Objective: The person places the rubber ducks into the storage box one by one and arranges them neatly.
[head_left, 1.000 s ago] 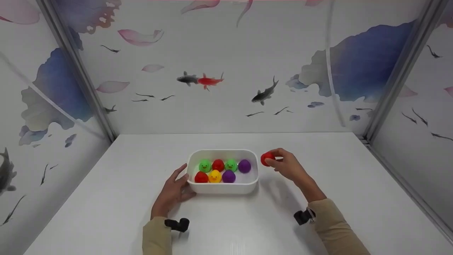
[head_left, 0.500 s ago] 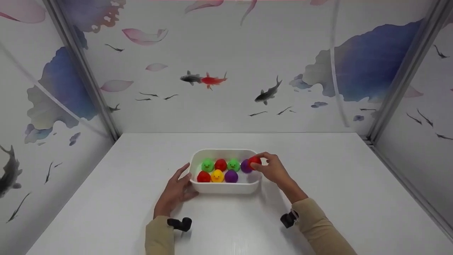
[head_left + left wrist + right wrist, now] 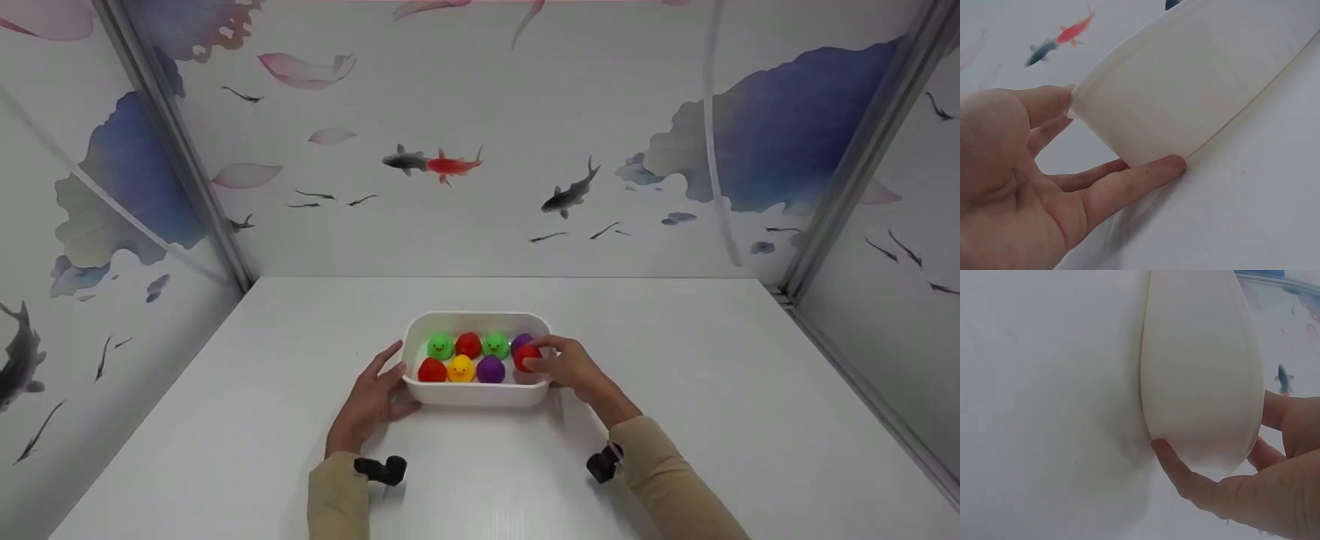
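Low inside the right end of a white plastic bin (image 3: pixel 480 396), my right hand (image 3: pixel 574 367) pinches a red rubber duck (image 3: pixel 527 358) between thumb and fingers. Its lower fingers stay outside the bin; in the right wrist view one fingertip (image 3: pixel 1162 447) is at the bin's bottom edge, and the wall hides the duck. My left hand (image 3: pixel 371 397) rests on the opposite end, its fingers fairly straight. The left wrist view shows that hand's fingertips (image 3: pixel 1174 163) at the rim and base. Green ducks (image 3: pixel 440 346), red ducks (image 3: pixel 432 370), a yellow duck (image 3: pixel 460 368) and purple ones (image 3: pixel 490 369) sit in two rows.
The bin stands on a white table (image 3: pixel 480 480). White panels painted with fish (image 3: pixel 454 163) and petals enclose its back and sides, with metal posts (image 3: pixel 176 150) at the corners. A small black camera (image 3: pixel 382 470) is strapped at each wrist.
My right hand has carried the red duck leftward from beside the bin, over the rim and down into its front right corner, partly covering a purple duck. The left hand stays at the bin.
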